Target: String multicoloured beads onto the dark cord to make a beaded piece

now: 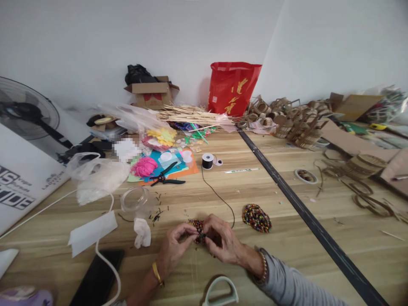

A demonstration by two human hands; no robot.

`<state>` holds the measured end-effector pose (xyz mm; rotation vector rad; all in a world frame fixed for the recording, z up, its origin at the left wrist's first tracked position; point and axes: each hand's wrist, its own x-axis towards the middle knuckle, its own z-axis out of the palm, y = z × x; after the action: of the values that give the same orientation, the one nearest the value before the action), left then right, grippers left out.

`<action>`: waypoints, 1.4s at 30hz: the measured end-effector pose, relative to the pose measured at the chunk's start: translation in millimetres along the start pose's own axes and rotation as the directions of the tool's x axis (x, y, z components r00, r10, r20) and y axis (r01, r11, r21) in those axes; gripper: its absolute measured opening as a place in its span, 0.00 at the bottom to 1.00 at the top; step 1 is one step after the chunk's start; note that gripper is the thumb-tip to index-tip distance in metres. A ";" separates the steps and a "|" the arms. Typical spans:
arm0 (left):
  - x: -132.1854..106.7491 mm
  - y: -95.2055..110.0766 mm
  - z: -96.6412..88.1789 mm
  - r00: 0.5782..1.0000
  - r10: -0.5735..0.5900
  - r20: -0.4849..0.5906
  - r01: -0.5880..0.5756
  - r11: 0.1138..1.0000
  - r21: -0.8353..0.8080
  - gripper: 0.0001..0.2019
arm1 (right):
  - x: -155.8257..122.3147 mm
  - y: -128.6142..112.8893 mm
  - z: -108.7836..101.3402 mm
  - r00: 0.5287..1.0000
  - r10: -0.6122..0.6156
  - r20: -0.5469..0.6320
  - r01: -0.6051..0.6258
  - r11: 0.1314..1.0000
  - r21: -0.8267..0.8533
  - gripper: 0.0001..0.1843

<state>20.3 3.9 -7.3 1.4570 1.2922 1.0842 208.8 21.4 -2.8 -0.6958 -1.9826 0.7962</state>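
My left hand [174, 246] and my right hand [222, 242] meet low in the middle of the wooden table [223, 199]. Both pinch a small piece of multicoloured beadwork [197, 228] between their fingertips. A thin black cord [219, 197] runs from my right hand up to a black cord spool [207, 161]. A finished round beaded mat [256, 218] lies just right of my right hand. My left wrist wears a gold bangle, my right wrist a bead bracelet over a grey sleeve.
Black pliers [166, 175] lie on coloured foam sheets with pink yarn [144, 166]. A clear round tub [135, 199] and crumpled tissue [142, 233] sit left. A dark phone [97, 278] lies near the front. Bamboo sticks [188, 114], a red bag [232, 87] and cardboard pieces [299, 123] crowd the back.
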 end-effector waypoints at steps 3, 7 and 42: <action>-0.5 2.1 -0.9 1.000 -0.014 0.005 0.014 1.000 -0.025 0.02 | 0.2 1.2 -2.9 0.991 0.106 -0.079 -0.097 0.989 0.113 0.12; -1.7 5.3 -2.0 1.000 -0.025 0.005 0.026 0.997 -0.074 0.04 | 2.6 5.8 -6.1 0.950 0.290 -0.119 -0.245 0.924 0.293 0.19; -6.3 12.2 -7.3 0.999 -0.040 0.034 0.048 0.956 -0.288 0.04 | 18.6 19.5 -37.1 0.855 0.467 -0.226 -0.296 0.797 0.527 0.17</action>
<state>15.5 -2.8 5.9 1.2146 1.0890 1.1647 235.5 57.1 7.8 -0.8848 -1.2582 1.2612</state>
